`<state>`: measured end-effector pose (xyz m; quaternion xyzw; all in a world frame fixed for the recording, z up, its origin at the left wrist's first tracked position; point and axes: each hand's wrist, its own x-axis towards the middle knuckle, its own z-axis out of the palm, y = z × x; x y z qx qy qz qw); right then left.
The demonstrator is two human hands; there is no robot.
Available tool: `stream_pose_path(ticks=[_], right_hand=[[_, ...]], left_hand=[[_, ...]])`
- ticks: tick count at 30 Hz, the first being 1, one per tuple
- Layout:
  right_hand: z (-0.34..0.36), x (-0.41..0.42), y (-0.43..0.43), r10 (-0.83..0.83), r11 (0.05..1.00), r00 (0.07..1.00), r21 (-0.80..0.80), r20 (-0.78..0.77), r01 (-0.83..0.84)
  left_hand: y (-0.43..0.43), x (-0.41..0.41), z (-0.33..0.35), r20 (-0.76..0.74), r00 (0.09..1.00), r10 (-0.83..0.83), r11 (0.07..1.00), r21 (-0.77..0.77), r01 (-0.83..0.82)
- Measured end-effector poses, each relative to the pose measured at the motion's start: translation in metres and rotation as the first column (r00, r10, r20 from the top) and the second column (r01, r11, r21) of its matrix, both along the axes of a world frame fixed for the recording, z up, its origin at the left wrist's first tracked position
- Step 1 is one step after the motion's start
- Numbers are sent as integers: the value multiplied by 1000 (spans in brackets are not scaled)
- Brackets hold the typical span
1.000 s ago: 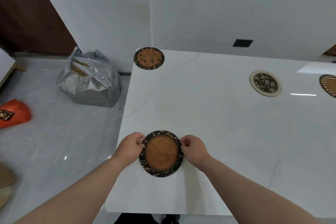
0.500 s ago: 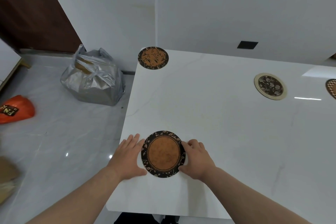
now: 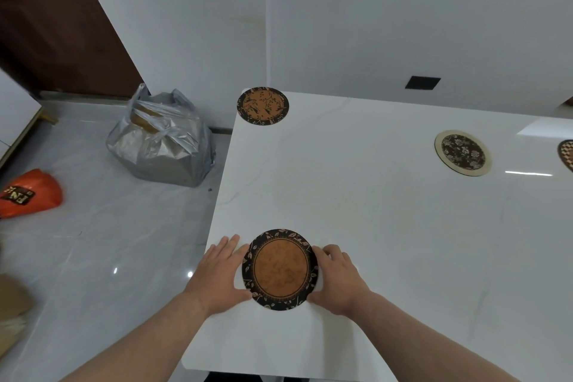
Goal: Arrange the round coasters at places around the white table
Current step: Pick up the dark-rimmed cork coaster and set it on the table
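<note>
Hands flank the near coaster (image 3: 280, 269) on the white surface (image 3: 387, 226); the left hand (image 3: 221, 273) lies flat with fingers spread and extended, its inner edge and thumb touching the coaster's left rim; the right hand (image 3: 336, 277) lies with fingers loosely curled, its fingertips touching the right rim. Neither hand pinches or lifts the disc, which rests flat on the surface directly between them, about equally near to each; both hands are open and hold nothing. Being round, the coaster has no long axis, so any further nudge depends only on which hand pushes: left hand toward the right, right hand toward the left. The disc sits close to the near-left corner of the surface, just beyond the near edge, and appears already set at its place; the step in hand is judged to be a final squaring of position before release. Three other coasters lie well apart from the hands: the far-corner coaster (image 3: 263, 105) straight ahead of the left hand at the far-left corner; the cream-rimmed coaster (image 3: 463, 152) ahead and to the right of the right hand; the edge coaster (image 3: 566, 154) just beyond it, cut off by the frame. Beyond the left hand, on the floor, stand a silver bag (image 3: 161, 141) and an orange packet (image 3: 28, 194), neither part of the task.
</note>
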<state>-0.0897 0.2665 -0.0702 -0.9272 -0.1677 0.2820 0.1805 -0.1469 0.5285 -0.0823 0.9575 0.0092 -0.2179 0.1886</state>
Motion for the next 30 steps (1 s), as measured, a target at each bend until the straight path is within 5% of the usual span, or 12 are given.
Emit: stream_pose_path(ticks=[13,17,22,30], right_hand=[[4,3,-4,-64,997,993,38,-100,68],[11,7,6,-295,945,943,101,-155,312],[6,12,11,-578,745,732,135,-360,654],[7,9,-11,-551,804,810,135,-201,580]], left_hand=[[-8,6,0,15,998,66,998,20,-66],[-16,8,4,26,995,93,996,4,-93],[-29,8,3,-17,986,169,962,-214,-168],[-41,13,5,-12,999,49,987,-155,-50]])
